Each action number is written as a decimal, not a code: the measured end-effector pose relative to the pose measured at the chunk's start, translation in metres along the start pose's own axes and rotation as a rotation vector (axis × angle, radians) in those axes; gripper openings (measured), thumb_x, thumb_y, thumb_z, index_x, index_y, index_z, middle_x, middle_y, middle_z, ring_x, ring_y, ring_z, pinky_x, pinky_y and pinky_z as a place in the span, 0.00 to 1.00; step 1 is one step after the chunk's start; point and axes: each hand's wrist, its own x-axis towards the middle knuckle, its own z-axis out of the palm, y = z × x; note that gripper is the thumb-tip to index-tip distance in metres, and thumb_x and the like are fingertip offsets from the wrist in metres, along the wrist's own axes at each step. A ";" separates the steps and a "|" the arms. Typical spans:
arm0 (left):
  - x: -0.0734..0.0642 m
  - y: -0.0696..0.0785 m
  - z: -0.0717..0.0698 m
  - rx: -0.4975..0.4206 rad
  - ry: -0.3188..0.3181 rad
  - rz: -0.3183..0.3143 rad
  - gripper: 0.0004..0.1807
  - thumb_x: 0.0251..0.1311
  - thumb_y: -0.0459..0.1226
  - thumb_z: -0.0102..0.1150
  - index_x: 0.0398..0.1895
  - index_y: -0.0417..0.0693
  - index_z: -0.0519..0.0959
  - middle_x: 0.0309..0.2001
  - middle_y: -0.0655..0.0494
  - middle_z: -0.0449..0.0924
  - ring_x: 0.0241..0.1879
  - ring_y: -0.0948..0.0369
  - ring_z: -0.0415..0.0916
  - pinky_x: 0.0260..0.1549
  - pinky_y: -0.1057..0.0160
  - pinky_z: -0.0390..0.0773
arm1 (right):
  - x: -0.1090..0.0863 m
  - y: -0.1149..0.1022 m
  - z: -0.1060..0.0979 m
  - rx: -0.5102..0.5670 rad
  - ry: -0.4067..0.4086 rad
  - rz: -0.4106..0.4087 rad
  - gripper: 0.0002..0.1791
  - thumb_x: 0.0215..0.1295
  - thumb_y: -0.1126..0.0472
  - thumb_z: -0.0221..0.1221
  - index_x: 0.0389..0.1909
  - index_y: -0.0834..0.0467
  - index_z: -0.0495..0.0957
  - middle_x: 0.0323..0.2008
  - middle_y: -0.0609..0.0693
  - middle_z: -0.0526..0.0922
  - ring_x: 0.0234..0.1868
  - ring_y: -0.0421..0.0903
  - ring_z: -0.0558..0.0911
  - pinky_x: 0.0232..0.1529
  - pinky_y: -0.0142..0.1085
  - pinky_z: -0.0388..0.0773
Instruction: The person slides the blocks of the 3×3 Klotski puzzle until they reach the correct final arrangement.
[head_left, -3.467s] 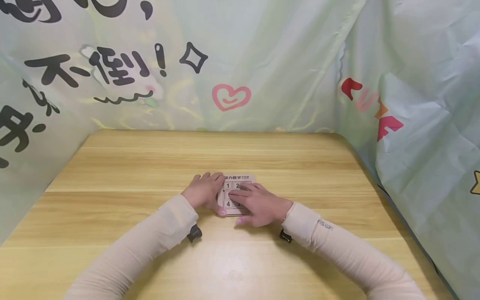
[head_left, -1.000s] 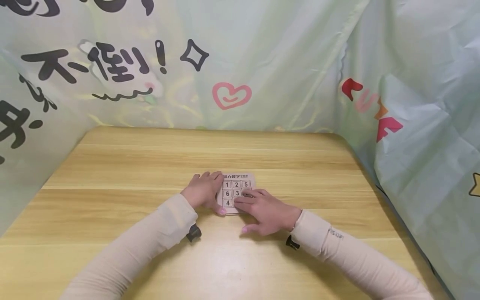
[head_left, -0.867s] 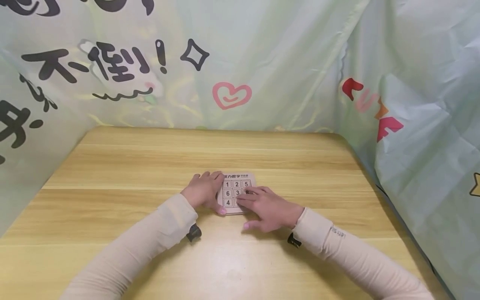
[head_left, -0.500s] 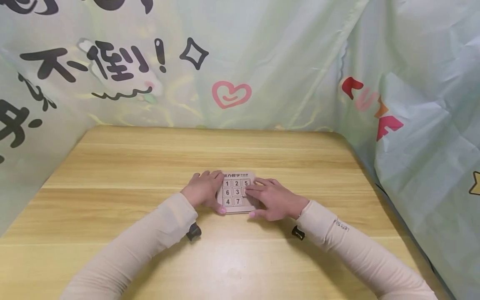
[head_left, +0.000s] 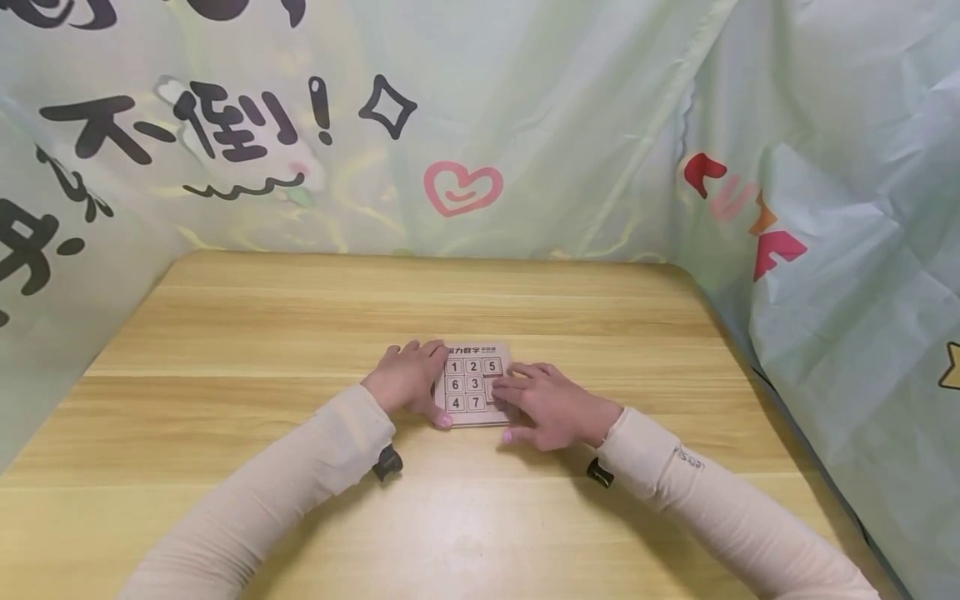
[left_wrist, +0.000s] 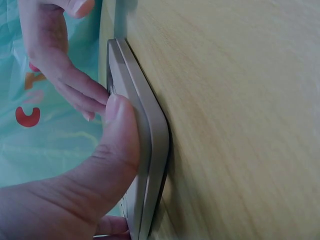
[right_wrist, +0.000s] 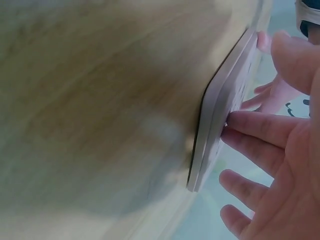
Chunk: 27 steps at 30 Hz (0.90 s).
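A square number sliding puzzle (head_left: 480, 419) lies flat on the wooden table, with Chinese lettering along its far edge. Tiles 1, 2, 5, then 6, 3, then 4, 7 are readable. My left hand (head_left: 407, 379) holds its left side, the thumb at the near corner and the fingers around the far one. In the left wrist view that thumb (left_wrist: 117, 145) presses on the rim. From the right, my right hand (head_left: 553, 408) touches the right-column tile (head_left: 491, 390) with extended fingertips, which cover its number. Two fingers (right_wrist: 257, 137) meet the puzzle's face in the right wrist view.
The wooden table (head_left: 315, 317) extends on all sides of the puzzle. Pale green printed cloth (head_left: 555, 150) hangs behind it and along both sides. Each wrist carries a small dark camera, one visible below the left cuff (head_left: 387, 463).
Tile 3 has risen from the bottom row to the middle, and 7 now sits at bottom centre. The right-column tile has slid partway nearer under my right fingers. My left hand stays put.
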 end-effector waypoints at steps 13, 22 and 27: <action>-0.001 0.001 0.002 -0.019 0.021 -0.003 0.65 0.23 0.66 0.66 0.68 0.44 0.54 0.68 0.50 0.52 0.63 0.43 0.52 0.59 0.44 0.54 | 0.003 -0.005 -0.007 -0.020 0.008 -0.050 0.30 0.58 0.38 0.53 0.52 0.57 0.75 0.51 0.47 0.77 0.62 0.55 0.63 0.62 0.51 0.55; 0.001 0.000 0.000 -0.005 0.004 -0.001 0.66 0.23 0.67 0.66 0.68 0.44 0.54 0.68 0.50 0.53 0.63 0.43 0.53 0.59 0.44 0.55 | 0.008 -0.005 -0.008 0.001 -0.009 -0.032 0.31 0.59 0.38 0.52 0.54 0.56 0.73 0.55 0.47 0.74 0.64 0.54 0.60 0.62 0.50 0.54; 0.000 0.000 0.001 -0.011 0.007 0.001 0.66 0.23 0.67 0.66 0.68 0.44 0.54 0.68 0.50 0.52 0.63 0.42 0.52 0.59 0.44 0.54 | 0.011 -0.007 -0.006 0.003 0.001 -0.031 0.33 0.58 0.38 0.53 0.56 0.57 0.72 0.57 0.48 0.72 0.64 0.55 0.59 0.62 0.50 0.55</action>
